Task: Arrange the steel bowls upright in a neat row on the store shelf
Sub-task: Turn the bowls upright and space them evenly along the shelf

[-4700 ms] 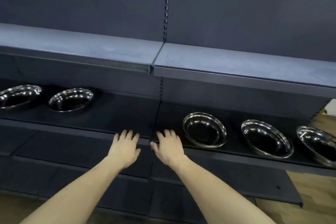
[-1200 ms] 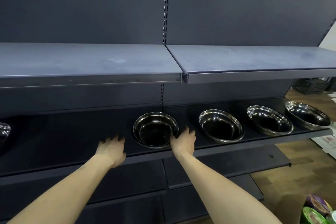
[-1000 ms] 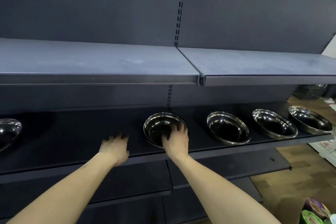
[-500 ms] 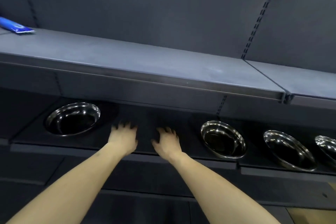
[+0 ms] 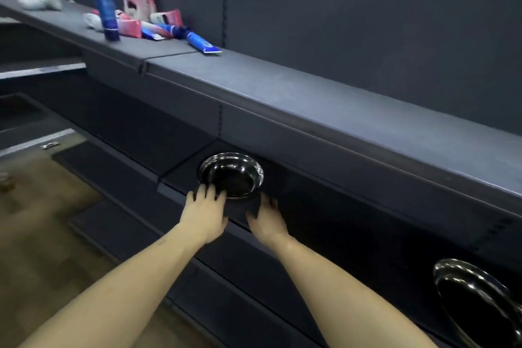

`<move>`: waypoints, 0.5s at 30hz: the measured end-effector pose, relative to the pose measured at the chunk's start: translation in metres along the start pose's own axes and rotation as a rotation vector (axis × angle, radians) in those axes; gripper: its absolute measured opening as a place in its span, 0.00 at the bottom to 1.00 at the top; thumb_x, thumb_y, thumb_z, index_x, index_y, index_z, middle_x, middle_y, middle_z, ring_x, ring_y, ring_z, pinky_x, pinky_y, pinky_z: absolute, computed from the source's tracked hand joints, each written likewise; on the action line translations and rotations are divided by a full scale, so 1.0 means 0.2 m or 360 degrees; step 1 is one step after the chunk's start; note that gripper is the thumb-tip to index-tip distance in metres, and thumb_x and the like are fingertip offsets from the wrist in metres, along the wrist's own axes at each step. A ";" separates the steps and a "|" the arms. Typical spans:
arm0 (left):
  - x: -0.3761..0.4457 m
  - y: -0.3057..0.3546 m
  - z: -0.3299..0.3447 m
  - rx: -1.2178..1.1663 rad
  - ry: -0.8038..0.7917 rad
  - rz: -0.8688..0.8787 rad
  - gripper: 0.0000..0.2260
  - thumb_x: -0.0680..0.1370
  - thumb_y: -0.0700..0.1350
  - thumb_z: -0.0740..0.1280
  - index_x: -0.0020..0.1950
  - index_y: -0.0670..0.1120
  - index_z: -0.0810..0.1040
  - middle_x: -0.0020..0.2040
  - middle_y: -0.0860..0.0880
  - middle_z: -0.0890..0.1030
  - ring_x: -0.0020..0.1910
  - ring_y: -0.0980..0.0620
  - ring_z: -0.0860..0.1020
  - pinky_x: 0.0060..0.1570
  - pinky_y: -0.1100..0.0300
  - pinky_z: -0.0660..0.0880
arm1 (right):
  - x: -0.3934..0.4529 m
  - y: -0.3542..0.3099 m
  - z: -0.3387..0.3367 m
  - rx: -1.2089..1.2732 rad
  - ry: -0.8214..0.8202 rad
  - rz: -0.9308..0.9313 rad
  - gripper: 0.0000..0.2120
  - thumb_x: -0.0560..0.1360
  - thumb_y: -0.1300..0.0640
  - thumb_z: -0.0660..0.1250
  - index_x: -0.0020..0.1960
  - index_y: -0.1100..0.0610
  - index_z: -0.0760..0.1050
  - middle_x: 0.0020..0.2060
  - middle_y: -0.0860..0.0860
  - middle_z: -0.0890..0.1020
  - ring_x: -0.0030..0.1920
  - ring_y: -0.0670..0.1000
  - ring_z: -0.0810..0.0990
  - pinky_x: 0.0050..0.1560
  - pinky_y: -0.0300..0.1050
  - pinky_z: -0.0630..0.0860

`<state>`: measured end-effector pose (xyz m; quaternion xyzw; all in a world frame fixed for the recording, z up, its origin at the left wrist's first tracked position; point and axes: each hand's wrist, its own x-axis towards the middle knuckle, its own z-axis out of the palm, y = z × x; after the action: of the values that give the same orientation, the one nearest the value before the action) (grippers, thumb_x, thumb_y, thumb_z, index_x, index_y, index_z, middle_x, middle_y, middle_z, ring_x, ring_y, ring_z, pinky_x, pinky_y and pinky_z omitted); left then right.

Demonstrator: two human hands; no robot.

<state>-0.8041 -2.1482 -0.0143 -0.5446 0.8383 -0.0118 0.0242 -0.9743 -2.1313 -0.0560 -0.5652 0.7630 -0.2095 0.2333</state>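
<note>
Dark shelving [image 5: 310,93] (matte grey), wooden floor [image 5: 42,220]

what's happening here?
A person is lining up steel bowls on a dark store shelf. The left hand has its fingertips at the near rim of an upright steel bowl; the right hand is open just beside it. Another bowl sits far to the right.

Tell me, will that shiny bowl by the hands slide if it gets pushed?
Probably. The steel bowl looks smooth and shiny on a flat shelf, so it should slide easily. It looks thin, so likely light. Being wide and shallow, it seems unlikely to tip.
</note>
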 end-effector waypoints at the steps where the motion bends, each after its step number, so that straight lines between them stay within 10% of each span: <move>1: 0.00 -0.04 0.00 0.0007 -0.0017 -0.0039 0.32 0.80 0.57 0.58 0.80 0.46 0.52 0.79 0.41 0.55 0.77 0.39 0.54 0.74 0.43 0.56 | 0.04 -0.04 0.03 0.0067 0.0025 0.0009 0.31 0.82 0.47 0.62 0.82 0.51 0.55 0.76 0.57 0.65 0.72 0.59 0.73 0.65 0.54 0.77; 9: 0.07 -0.25 0.01 -0.0005 -0.0142 -0.0265 0.31 0.81 0.56 0.57 0.80 0.46 0.51 0.79 0.40 0.52 0.78 0.39 0.51 0.75 0.43 0.54 | 0.35 -0.17 0.12 0.0477 -0.0042 0.0592 0.42 0.84 0.44 0.57 0.83 0.57 0.33 0.60 0.63 0.83 0.55 0.62 0.86 0.57 0.56 0.83; 15: 0.16 -0.23 0.04 0.0011 -0.0171 -0.0295 0.32 0.81 0.56 0.58 0.80 0.44 0.52 0.79 0.41 0.55 0.78 0.39 0.53 0.74 0.44 0.56 | 0.43 -0.12 0.10 0.0568 0.0040 0.0627 0.38 0.84 0.52 0.57 0.83 0.55 0.35 0.58 0.64 0.83 0.53 0.62 0.86 0.53 0.56 0.85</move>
<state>-0.7751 -2.1960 -0.0204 -0.6194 0.7818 0.0124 0.0699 -0.9658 -2.2225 -0.0688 -0.3532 0.8121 -0.2983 0.3561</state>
